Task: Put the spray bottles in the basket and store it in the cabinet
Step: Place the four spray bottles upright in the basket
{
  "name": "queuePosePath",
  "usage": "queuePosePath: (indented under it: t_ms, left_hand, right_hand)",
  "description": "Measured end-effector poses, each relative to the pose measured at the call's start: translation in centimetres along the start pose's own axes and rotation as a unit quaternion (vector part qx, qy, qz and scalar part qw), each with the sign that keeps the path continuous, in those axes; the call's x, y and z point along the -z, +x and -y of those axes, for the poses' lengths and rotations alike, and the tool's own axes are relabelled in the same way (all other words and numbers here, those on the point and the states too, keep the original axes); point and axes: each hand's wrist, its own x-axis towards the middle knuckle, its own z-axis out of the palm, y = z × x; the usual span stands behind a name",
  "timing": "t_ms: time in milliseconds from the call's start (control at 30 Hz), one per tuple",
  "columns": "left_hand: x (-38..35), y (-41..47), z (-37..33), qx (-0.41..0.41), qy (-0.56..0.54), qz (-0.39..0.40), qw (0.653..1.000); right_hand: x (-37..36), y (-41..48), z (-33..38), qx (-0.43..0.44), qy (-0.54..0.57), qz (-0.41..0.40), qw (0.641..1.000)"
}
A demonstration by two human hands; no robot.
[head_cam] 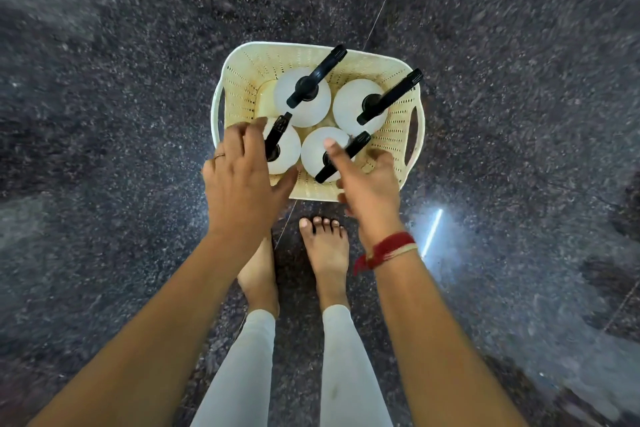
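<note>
Reaching down, left hand (239,180) and right hand (367,184) spread empty-fingered over a cream perforated basket (242,80) holding four white, black-nozzled spray bottles (349,104).

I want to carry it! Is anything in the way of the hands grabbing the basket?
Nothing visible blocks them. The left hand and right hand hover open over the near rim of the basket. Both side handles are clear, and the four spray bottles sit inside.

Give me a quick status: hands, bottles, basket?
Both hands open above basket. Four spray bottles inside, upright. Nothing blocking.
</note>
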Motion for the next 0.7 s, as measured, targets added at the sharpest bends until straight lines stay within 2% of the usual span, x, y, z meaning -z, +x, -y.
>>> queuePosePath:
  t_ms: [67,167,300,467,700]
  left_hand:
    - [-0.4,0.6,0.2,0.001,-0.029,0.036,0.999]
    - [-0.8,1.5,0.7,-0.007,-0.08,0.014,0.997]
    - [-0.4,2.0,1.5,-0.041,-0.081,0.024,0.996]
    - [-0.1,1.9,2.0,-0.071,-0.064,0.036,0.995]
    - [0.4,2.5,1.6,-0.048,-0.026,0.051,0.997]
  right_hand:
    - [-1.3,0.0,-0.4,0.015,-0.03,-0.021,0.999]
    - [-2.4,0.9,-0.2,0.069,-0.039,-0.064,0.995]
    - [-2.2,1.4,-0.2,0.086,-0.057,-0.092,0.99]
    - [-1.9,1.1,-0.9,0.066,-0.023,-0.099,0.993]
    - [-2.8,1.4,-0.3,0.028,0.006,-0.069,0.997]
